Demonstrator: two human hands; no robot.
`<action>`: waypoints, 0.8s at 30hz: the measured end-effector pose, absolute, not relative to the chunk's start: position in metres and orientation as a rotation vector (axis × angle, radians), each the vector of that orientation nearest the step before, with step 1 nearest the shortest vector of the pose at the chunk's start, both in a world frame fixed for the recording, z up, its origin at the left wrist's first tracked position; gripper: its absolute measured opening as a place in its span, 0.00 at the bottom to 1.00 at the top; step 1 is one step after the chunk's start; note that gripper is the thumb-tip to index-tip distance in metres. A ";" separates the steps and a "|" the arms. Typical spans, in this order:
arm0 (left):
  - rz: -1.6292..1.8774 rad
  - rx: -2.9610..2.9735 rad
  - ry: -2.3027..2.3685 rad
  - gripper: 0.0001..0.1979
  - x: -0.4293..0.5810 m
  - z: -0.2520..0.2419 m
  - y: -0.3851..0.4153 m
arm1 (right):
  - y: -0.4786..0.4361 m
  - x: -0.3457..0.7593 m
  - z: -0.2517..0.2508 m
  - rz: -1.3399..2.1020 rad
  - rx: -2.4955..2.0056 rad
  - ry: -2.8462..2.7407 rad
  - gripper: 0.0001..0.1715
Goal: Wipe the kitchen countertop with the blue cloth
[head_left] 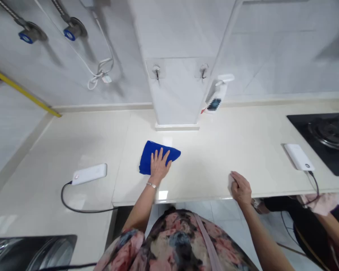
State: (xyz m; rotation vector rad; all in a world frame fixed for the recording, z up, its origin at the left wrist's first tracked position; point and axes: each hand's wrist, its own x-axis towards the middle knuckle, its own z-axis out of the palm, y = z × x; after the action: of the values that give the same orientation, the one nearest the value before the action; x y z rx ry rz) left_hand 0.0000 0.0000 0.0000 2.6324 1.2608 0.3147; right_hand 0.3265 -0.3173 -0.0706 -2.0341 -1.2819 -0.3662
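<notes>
A folded blue cloth (148, 155) lies on the pale countertop (209, 162). My left hand (158, 165) rests flat on it with the fingers spread, covering part of its middle. Farther right, near the counter's front edge, my right hand (241, 189) leans on the surface. Its fingers are bent and held together, and nothing shows in them. A silver-coloured bracelet (151, 184) circles the left wrist. Bare counter lies between the two hands.
White power banks (89, 174) with black cables lie on both sides, the right one (299, 157) beside a black gas hob (327, 135). A sink (53, 252) sits at lower left. A pillar (176, 94) with hooks meets the counter. Another person's arm (335, 227) shows at lower right.
</notes>
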 end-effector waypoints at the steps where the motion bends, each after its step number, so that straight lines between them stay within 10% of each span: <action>1: 0.311 2.642 1.271 0.30 -0.006 -0.004 0.003 | -0.318 0.327 -0.071 -0.363 -2.042 -1.289 0.23; 24: 0.400 2.459 1.299 0.23 -0.002 -0.007 0.223 | -0.325 0.319 -0.051 -0.238 -2.236 -1.276 0.23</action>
State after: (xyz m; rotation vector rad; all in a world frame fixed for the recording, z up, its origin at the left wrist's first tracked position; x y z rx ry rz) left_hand -0.0016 0.2234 -0.0074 2.4594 1.2989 0.3995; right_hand 0.3185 -0.3245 -0.0511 -2.2361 -1.2764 -0.2382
